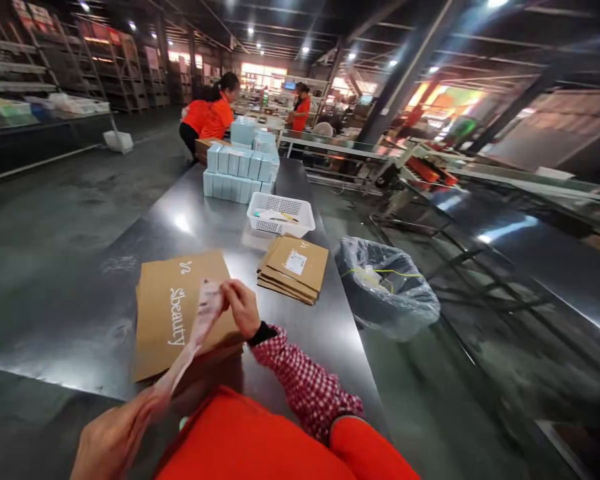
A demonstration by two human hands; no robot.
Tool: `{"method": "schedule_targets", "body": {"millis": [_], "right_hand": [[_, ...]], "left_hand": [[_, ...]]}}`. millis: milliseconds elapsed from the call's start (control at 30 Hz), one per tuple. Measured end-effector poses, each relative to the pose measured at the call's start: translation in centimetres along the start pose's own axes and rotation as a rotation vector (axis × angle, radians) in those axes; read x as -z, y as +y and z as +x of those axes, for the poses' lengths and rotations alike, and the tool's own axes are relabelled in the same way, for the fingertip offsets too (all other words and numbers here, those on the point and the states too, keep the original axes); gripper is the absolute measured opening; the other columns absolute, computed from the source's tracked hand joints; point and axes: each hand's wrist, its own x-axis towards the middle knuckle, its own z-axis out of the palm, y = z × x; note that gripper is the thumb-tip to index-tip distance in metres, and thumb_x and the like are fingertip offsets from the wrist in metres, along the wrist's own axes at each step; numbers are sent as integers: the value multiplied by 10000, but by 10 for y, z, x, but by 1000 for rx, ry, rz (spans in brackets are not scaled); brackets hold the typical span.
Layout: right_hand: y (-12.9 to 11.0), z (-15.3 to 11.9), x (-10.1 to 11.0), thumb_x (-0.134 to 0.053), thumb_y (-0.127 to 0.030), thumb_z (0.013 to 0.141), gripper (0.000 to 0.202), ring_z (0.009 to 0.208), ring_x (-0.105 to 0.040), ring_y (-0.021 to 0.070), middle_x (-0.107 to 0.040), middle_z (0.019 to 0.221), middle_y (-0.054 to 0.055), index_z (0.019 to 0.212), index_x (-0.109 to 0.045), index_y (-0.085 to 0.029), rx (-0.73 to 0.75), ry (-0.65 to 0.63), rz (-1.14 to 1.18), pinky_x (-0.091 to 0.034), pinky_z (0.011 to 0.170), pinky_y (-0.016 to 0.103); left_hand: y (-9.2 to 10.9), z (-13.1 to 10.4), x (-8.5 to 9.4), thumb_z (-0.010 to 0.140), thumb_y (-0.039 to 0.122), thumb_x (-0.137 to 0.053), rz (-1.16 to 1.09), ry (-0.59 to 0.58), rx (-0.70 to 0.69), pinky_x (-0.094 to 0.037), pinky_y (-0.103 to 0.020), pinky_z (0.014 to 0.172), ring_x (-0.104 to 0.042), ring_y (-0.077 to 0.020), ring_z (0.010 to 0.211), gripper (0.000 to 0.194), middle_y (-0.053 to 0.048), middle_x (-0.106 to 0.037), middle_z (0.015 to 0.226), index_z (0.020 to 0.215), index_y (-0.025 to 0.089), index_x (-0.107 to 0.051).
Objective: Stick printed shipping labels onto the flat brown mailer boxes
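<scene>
A pale strip of labels or backing paper (195,343) stretches diagonally between my two hands. My right hand (241,308) is closed on its upper end, above the right part of a cardboard stack (160,313) printed "beauty". At the lower left my left hand (113,430) grips the other end, near the table's front edge; its fingers are partly blurred. A smaller pile of flat cardboard (317,263) with a white label (295,263) on top lies to the right of the big stack.
Behind the piles stand a white basket (305,217) with small items and stacked light-blue boxes (230,185). A plastic-lined bin (405,307) is right of the table (170,220). Two people in orange (215,117) are farther back.
</scene>
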Motion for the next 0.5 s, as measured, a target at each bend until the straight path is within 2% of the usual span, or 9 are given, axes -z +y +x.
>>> {"method": "schedule_targets", "body": {"millis": [67, 133, 200, 267, 333, 433, 500], "right_hand": [[4, 36, 5, -484, -412, 872, 268, 531, -487, 102, -544, 647, -27, 918, -607, -178, -45, 5, -93, -421, 504, 218], [11, 60, 3, -619, -350, 792, 220, 609, -516, 106, -580, 711, -22, 914, -603, -168, -73, -142, -304, -423, 559, 215], [19, 71, -8, -738, -310, 694, 294, 692, -547, 129, -615, 778, 4, 900, -607, -146, -93, -336, -545, -432, 625, 233], [25, 69, -21, -775, -317, 668, 363, 757, -575, 162, -640, 839, 48, 926, -612, -121, -101, -485, -734, -443, 671, 257], [25, 61, -33, -748, -329, 711, 396, 827, -601, 203, -654, 923, 106, 1000, -610, -97, -94, -557, -861, -459, 714, 290], [20, 48, -39, -713, -322, 748, 554, 935, -613, 284, -641, 1045, 177, 1213, -531, -80, -45, -580, -967, -479, 781, 378], [17, 42, -37, -744, -376, 715, 810, 1105, -546, 369, -592, 1175, 210, 1389, -377, -118, 42, -544, -1025, -461, 856, 473]], "left_hand": [[-3, 0, 1, 970, 326, -375, 31, 4, -88, -511, -187, 524, -681, -120, 571, 326, -12, -743, 758, 976, 207, -678], [-8, 0, -1, 973, 295, -365, 81, 20, -163, -521, -201, 567, -671, -115, 575, 335, -12, -729, 733, 971, 201, -687], [-14, -1, -9, 964, 308, -394, 120, 28, -199, -548, -234, 672, -697, -139, 708, 310, -30, -737, 837, 1018, 209, -683], [-18, -2, -19, 937, 296, -466, 114, -2, -196, -548, -292, 828, -681, -189, 957, 255, -60, -718, 1049, 1069, 223, -671], [-20, -2, -30, 914, 256, -513, 81, -29, -165, -519, -347, 931, -615, -219, 1118, 229, -63, -670, 1185, 1084, 235, -666], [-19, -1, -38, 922, 240, -494, 24, -43, -115, -511, -364, 959, -606, -206, 1138, 244, -45, -667, 1197, 1108, 235, -653], [-18, -1, -39, 926, 238, -488, -8, -15, -101, -514, -355, 956, -615, -197, 1126, 248, -35, -679, 1178, 1113, 232, -650]]}}
